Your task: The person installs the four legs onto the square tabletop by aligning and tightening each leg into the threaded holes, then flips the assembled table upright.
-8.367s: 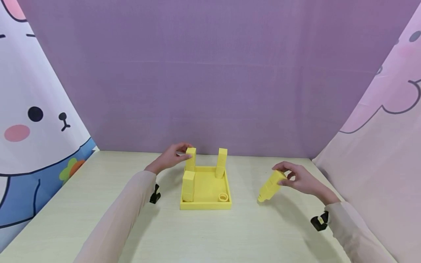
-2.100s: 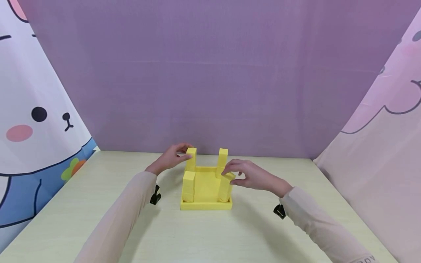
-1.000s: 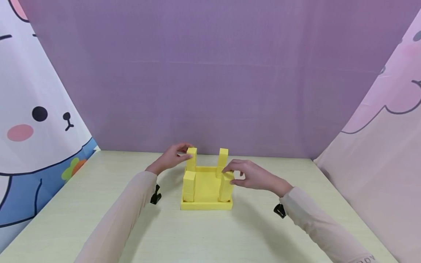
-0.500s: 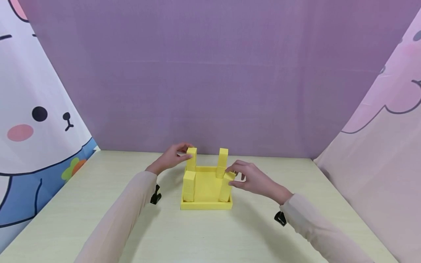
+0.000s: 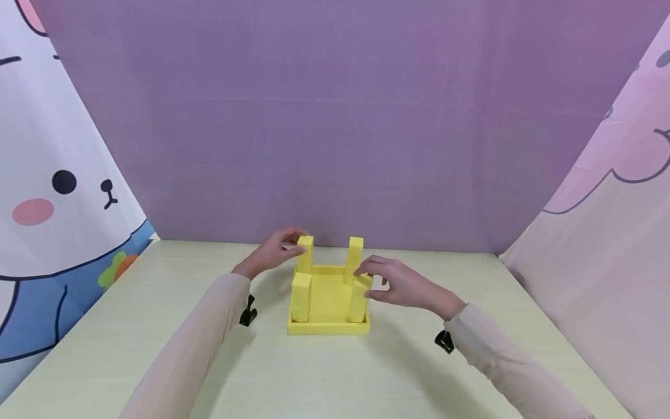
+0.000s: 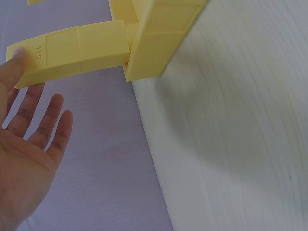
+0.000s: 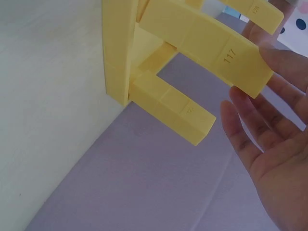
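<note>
A shallow yellow square base (image 5: pixel 328 329) with a raised rim lies on the table, a yellow block leg standing at each corner. My left hand (image 5: pixel 272 251) holds the top of the back left leg (image 5: pixel 305 260) between thumb and fingers; the left wrist view shows "115" on this leg (image 6: pixel 91 48). At the front right corner, my right hand (image 5: pixel 403 283) pinches the top of a leg (image 5: pixel 358 304), which leans slightly right. That leg (image 7: pixel 202 38) bears "117" in the right wrist view. Its lower joint is hidden by the rim.
The front left leg (image 5: pixel 300 298) and back right leg (image 5: pixel 354 256) stand untouched. A pale wooden table (image 5: pixel 324 378) lies beneath. Behind it rises a purple cloth (image 5: pixel 335 145), with cartoon-printed cloths at both sides.
My right hand has brought its leg from the right of the base to the front right corner, over the ring there. Lately its fingers shift and the leg rocks slightly. The left hand stays put.
</note>
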Action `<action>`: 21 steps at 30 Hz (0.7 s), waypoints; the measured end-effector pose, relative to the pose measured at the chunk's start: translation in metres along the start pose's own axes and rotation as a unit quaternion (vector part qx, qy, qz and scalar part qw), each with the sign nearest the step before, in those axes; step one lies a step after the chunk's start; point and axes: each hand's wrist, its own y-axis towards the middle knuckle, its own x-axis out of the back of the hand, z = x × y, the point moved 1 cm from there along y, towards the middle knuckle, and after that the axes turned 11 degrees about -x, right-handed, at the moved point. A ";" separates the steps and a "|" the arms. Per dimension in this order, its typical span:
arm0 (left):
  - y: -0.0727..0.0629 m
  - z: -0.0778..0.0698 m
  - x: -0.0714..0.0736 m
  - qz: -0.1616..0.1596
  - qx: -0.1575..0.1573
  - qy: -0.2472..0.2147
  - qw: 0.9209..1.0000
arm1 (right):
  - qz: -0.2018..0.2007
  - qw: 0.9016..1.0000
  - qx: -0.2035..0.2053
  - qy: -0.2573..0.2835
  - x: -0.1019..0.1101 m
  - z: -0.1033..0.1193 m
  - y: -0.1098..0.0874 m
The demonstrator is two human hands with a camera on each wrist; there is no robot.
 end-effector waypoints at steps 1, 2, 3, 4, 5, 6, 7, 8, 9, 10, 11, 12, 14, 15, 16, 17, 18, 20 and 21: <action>-0.001 -0.005 0.001 0.001 0.000 -0.001 1.000 | 0.005 1.000 0.005 0.000 0.001 0.000 0.000; -0.002 -0.011 0.001 0.003 0.000 -0.002 1.000 | 0.010 1.000 0.009 0.000 0.002 0.000 0.001; -0.004 -0.017 0.002 0.004 -0.001 -0.001 1.000 | 0.014 1.000 0.013 0.000 0.003 0.000 0.001; -0.005 -0.022 0.003 0.006 0.000 -0.001 1.000 | 0.017 1.000 0.015 0.000 0.003 0.000 0.001; -0.006 -0.027 0.004 0.007 0.001 -0.001 1.000 | 0.020 1.000 0.016 -0.001 0.004 0.001 0.001; -0.007 -0.032 0.005 0.008 0.000 -0.002 1.000 | 0.022 1.000 0.016 -0.002 0.005 0.001 0.001; -0.007 -0.033 0.005 0.008 0.001 -0.004 1.000 | 0.023 1.000 0.016 -0.003 0.005 0.001 0.001; -0.007 -0.034 0.005 0.008 0.002 -0.005 1.000 | 0.023 1.000 0.016 -0.003 0.005 0.001 0.002; -0.007 -0.034 0.005 0.008 0.002 -0.005 1.000 | 0.024 1.000 0.015 -0.002 0.005 0.001 0.002; -0.007 -0.034 0.005 0.008 0.005 -0.006 1.000 | 0.023 1.000 0.014 0.000 0.005 0.000 0.002; -0.007 -0.034 0.005 0.008 0.006 -0.006 1.000 | 0.022 1.000 0.014 0.003 0.004 0.000 0.002; -0.007 -0.035 0.005 0.008 0.006 -0.007 1.000 | 0.020 1.000 0.013 0.005 0.003 0.000 0.002; -0.007 -0.035 0.005 0.007 0.007 -0.007 1.000 | 0.015 1.000 0.010 0.010 0.001 -0.001 0.002; -0.007 -0.035 0.005 0.007 0.007 -0.006 1.000 | 0.010 1.000 0.006 0.012 0.000 -0.001 0.002; -0.007 -0.035 0.005 0.008 0.007 -0.006 1.000 | 0.005 1.000 0.002 0.014 -0.001 -0.001 0.001; -0.007 -0.036 0.005 0.008 0.008 -0.006 1.000 | -0.002 1.000 -0.003 0.015 -0.002 -0.001 0.001; -0.007 -0.036 0.005 0.008 0.008 -0.005 1.000 | -0.010 1.000 -0.008 0.016 -0.003 0.000 0.001; -0.007 -0.035 0.005 0.008 0.010 -0.005 1.000 | -0.030 0.999 -0.018 0.015 -0.006 0.001 0.000; -0.007 -0.035 0.005 0.008 0.011 -0.005 1.000 | -0.041 0.999 -0.021 0.013 -0.007 0.001 -0.001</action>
